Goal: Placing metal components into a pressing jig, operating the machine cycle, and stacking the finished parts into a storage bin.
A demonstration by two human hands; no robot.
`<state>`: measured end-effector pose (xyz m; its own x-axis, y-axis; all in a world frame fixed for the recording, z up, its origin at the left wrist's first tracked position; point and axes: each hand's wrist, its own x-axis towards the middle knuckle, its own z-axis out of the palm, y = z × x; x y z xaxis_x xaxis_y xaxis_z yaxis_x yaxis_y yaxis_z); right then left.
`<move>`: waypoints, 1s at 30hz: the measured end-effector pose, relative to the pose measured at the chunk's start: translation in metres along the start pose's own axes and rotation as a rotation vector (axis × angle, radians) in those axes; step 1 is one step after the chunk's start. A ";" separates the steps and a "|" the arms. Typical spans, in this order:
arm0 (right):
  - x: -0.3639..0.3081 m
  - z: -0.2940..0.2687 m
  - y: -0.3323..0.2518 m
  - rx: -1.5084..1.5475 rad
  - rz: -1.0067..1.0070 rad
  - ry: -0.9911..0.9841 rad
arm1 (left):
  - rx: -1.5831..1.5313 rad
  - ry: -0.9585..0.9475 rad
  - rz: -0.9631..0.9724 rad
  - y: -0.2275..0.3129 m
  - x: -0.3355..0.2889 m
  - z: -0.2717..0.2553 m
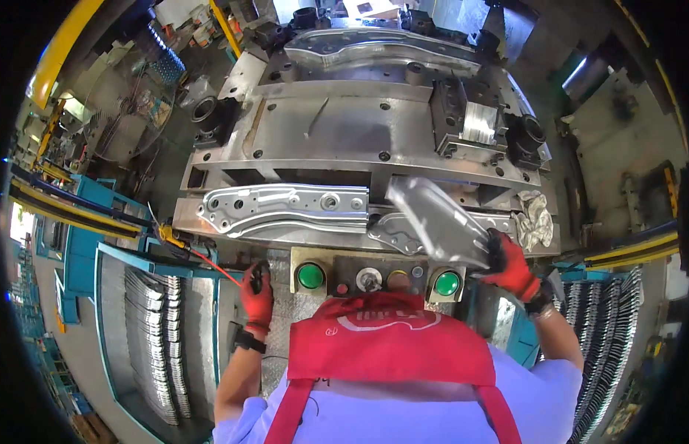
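Observation:
My right hand (511, 268), in a red and black glove, is closed on the end of a grey stamped metal panel (442, 222). The panel is tilted and smeared by motion, above the right part of the press bed's front ledge. Beneath it, partly hidden, lies another stamped panel (396, 231). My left hand (257, 294), gloved alike, is closed at the near end of a thin red rod (215, 265); the rod's far end meets a yellow fitting (169, 237). A long stamped panel (285, 209) with holes rests on the ledge at left centre.
A control box with two green buttons (310, 276) stands before me. Behind the ledge is the steel die (330, 126), with another formed panel (381, 48) at its back. A crumpled cloth (534, 220) lies at right. Racks of stacked parts (156, 340) flank me.

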<state>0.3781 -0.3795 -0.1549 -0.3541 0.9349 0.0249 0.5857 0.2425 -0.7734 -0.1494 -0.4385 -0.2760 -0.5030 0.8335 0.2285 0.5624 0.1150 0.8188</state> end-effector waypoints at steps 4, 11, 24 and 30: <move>0.043 -0.028 -0.070 1.043 0.416 -0.168 | -0.150 -0.128 0.206 0.091 0.074 -0.001; 0.138 -0.059 -0.093 0.456 -0.064 0.235 | -0.087 -0.266 0.735 0.212 0.208 0.062; 0.230 -0.032 -0.097 0.331 0.131 0.272 | 0.631 -0.573 0.992 0.359 0.362 0.241; 0.228 -0.017 -0.093 0.410 0.142 0.251 | 0.610 -0.805 0.954 0.366 0.386 0.273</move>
<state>0.2555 -0.1845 -0.0665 -0.0760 0.9970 0.0141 0.2624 0.0337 -0.9644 0.0415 0.0732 -0.0318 0.6288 0.7770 0.0293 0.7700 -0.6274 0.1155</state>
